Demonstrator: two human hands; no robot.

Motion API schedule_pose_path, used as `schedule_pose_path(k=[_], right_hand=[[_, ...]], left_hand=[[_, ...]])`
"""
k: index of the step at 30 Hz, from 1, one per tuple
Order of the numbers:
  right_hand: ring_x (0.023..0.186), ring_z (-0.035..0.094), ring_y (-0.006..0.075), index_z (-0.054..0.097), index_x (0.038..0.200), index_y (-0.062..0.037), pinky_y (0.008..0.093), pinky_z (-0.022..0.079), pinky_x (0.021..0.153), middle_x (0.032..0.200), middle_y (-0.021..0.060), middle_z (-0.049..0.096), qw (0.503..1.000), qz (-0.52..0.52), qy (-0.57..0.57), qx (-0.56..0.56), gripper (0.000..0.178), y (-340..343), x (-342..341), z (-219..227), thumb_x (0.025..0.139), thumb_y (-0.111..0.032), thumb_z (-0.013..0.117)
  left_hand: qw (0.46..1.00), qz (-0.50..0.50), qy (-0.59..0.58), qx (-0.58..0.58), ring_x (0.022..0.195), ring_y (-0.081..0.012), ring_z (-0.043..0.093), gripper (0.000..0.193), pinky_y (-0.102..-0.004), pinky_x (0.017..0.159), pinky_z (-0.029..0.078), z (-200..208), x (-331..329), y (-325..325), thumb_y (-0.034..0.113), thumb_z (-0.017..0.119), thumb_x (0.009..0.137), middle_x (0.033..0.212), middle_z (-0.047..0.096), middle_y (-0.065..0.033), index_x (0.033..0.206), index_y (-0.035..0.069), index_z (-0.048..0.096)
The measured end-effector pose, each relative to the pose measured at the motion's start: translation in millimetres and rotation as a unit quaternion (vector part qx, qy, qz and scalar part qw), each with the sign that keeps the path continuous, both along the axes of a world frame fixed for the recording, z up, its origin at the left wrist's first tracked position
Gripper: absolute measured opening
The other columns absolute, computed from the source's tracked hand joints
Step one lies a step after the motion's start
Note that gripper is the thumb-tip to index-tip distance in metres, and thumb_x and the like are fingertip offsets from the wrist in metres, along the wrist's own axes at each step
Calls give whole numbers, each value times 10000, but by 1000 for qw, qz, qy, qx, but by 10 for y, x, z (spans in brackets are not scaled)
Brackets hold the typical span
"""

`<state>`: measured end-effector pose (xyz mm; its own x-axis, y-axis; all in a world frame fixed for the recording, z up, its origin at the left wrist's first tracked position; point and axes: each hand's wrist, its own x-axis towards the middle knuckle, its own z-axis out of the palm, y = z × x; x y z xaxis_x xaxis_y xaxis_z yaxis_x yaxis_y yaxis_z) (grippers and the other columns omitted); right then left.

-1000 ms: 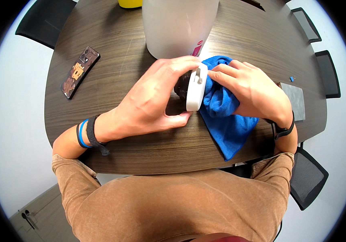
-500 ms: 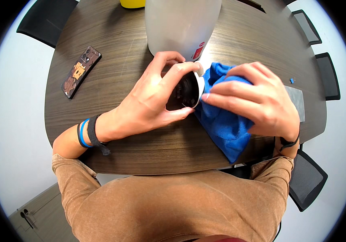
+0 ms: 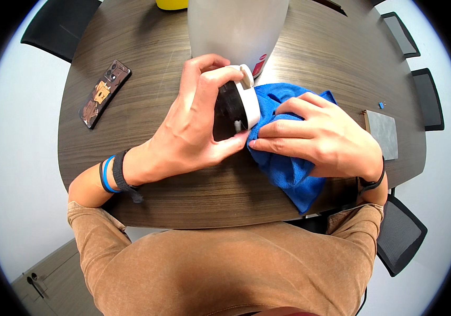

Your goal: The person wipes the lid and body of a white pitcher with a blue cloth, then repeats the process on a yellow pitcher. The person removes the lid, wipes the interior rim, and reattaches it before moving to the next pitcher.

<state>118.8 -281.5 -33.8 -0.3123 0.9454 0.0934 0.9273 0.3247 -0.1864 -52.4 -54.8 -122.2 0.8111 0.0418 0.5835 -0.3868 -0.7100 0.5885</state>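
Observation:
My left hand [image 3: 194, 118] is closed around a round black and white cap-like piece [image 3: 251, 105]. A white rounded tab stands up at the piece's far side; its exact kind I cannot make out. Fingers wrap over the far side and the thumb is at the near side. My right hand [image 3: 323, 137] is closed on a bunched blue cloth [image 3: 299, 189], pressing it against the white rim of the piece. One corner of the cloth hangs down toward the table's near edge. Right behind both hands stands a large translucent white container [image 3: 236, 31] with a red mark.
On the wooden table [image 3: 183, 203], a phone in a patterned case [image 3: 104, 95] lies at the left, a grey notebook [image 3: 383, 134] and a small blue item [image 3: 382, 105] at the right. A yellow object [image 3: 172, 4] is at the far edge. Chairs [image 3: 428, 99] surround the table.
The black and white piece has turned in my left hand, showing more of its side and white tab. My right hand has shifted slightly down and left with the cloth, uncovering more of the notebook.

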Motion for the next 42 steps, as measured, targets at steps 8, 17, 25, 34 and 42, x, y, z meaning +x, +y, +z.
schedule_pose_path(k=[8,17,25,34,42], right_hand=[[1212,686,290,766,1437,-122,419,574,1058,1438,19,740,995,-70,-17,-73,809,-77,95,28,642,-24,876],[1228,709,345,690,1531,-114,452,599,1050,1464,84,711,988,-153,1,31,906,-41,168,98,656,-3,898],[1146,752,350,787,1460,-92,458,615,960,1359,104,790,991,-92,16,92,815,-31,2,154,652,-119,885],[1224,737,343,739,1523,-104,471,611,1021,1444,90,763,989,-130,-4,76,920,-8,68,54,617,-41,886],[1153,741,333,808,1380,-91,448,608,941,1322,59,795,998,-35,-8,49,722,-28,84,47,660,-107,858]], left_hand=[[994,-67,-26,-81,1496,-396,562,1070,-503,1189,599,-89,30,2,57,963,820,1633,325,-271,1592,27,223],[989,-125,-58,-47,1519,-494,560,1050,-526,1208,585,-65,27,-35,44,942,786,1607,342,-315,1555,17,227],[993,-111,9,-28,1472,-408,576,1180,-493,1233,537,-66,-8,-35,59,978,784,1599,418,-301,1663,34,191],[992,-120,-28,-3,1279,-475,659,1111,-480,1012,638,-5,13,-38,89,958,764,1528,488,-284,1684,48,336],[995,-94,-18,5,1155,-453,689,1077,-480,950,645,-24,-4,-18,121,953,775,1478,492,-277,1680,63,372]])
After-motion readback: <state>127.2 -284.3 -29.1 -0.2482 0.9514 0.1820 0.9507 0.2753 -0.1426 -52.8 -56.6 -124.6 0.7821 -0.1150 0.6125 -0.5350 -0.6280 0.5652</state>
